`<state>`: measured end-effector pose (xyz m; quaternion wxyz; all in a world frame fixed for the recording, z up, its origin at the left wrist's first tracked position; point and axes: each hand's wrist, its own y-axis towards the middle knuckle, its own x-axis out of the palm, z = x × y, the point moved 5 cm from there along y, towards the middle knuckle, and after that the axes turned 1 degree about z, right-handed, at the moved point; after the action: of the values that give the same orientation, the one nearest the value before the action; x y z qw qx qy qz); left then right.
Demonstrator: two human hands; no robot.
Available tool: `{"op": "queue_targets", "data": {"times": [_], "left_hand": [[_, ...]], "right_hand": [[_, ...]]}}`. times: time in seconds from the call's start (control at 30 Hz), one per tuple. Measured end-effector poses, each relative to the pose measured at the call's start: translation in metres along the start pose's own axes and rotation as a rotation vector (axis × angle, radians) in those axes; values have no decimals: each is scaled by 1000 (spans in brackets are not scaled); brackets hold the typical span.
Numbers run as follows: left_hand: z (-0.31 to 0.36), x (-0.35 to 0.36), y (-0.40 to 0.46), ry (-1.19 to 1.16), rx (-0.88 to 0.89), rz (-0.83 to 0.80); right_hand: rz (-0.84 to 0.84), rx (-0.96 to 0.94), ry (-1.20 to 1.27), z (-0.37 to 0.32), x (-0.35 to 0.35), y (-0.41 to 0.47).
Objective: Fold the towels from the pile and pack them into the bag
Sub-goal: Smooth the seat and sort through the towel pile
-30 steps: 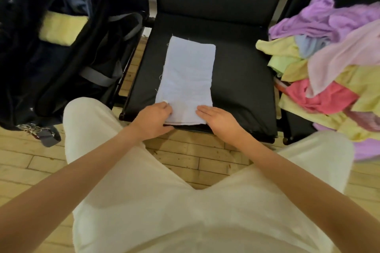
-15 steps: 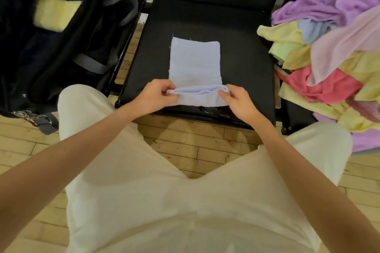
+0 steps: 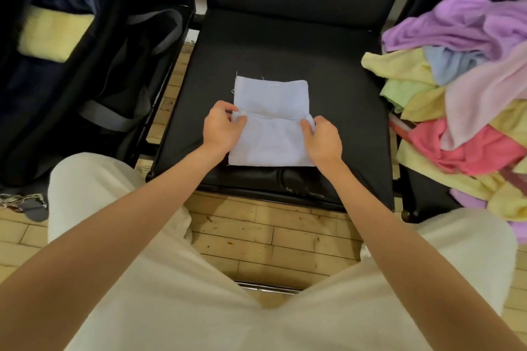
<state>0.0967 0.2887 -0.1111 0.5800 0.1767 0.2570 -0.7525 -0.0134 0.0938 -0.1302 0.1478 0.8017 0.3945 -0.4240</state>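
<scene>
On the black chair seat [image 3: 336,88], the left hand [image 3: 221,129] and right hand [image 3: 322,141] pinch the folded edge of a plain pale-blue towel [image 3: 271,142].

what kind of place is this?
Probably a waiting room or hall rather than a home: linked black padded chairs in a row, worn wood-block floor, towel pile and bag parked on seats.

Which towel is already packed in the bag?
The pale yellow folded towel, sitting inside the open black bag on the left; the others lie on the middle chair or in the pile.
</scene>
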Motion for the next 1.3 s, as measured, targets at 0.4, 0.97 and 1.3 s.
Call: {"op": "queue_targets", "data": {"times": [0.4,0.97,1.3], "left_hand": [[7,-4,-18,342,489,-176],[8,-7,-27,319,561,-234],[10,12,51,-93,6,-86]], "right_hand": [[-167,-412,-168,-13,-8,-20],[-219,-217,109,3,-31,-9],[-40,178,435,4,-9,55]]}}
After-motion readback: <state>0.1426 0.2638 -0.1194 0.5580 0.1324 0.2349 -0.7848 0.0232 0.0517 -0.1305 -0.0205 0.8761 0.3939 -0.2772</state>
